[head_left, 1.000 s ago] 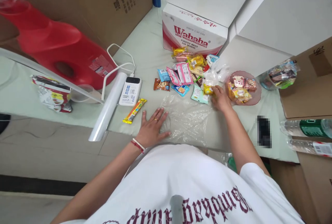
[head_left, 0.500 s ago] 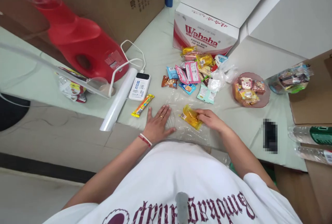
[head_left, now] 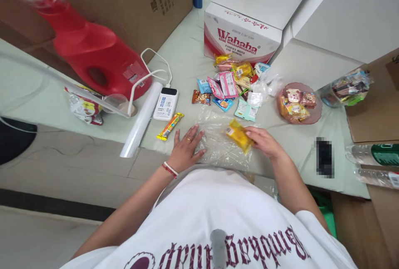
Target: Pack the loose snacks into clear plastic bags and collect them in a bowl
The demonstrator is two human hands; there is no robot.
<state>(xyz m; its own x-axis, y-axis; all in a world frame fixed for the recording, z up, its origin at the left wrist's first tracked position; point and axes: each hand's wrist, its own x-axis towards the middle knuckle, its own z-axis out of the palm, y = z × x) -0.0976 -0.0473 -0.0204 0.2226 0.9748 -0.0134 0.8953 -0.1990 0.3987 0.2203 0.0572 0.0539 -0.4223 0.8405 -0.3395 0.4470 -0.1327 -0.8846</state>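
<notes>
My right hand [head_left: 263, 141] grips the right edge of a yellow snack packet [head_left: 238, 136], blurred by motion, above the clear plastic bag [head_left: 218, 151]. The bag lies flat and crinkled along the table's front. My left hand [head_left: 186, 148] rests with spread fingers on the bag's left edge. Just beyond its fingertips, to the left, lies a yellow and orange snack stick [head_left: 170, 126]. Farther back is a loose pile of small snack packets [head_left: 229, 84], with a mint-green packet [head_left: 246, 111] at its near side. A pink glass bowl [head_left: 315, 113] to the right holds several wrapped snacks.
A white power bank [head_left: 166, 104] with a cable stands beside a shiny white roll [head_left: 141, 123]. A large red jug [head_left: 102, 53] is at the left. Behind the pile sits a Wahaba carton [head_left: 240, 38]. Plastic bottles [head_left: 361, 154] lie at the right.
My right hand has moved right with the yellow packet, which now looks lifted off the bag. My left hand stays spread on the bag's edge. The whole view has shifted slightly.
</notes>
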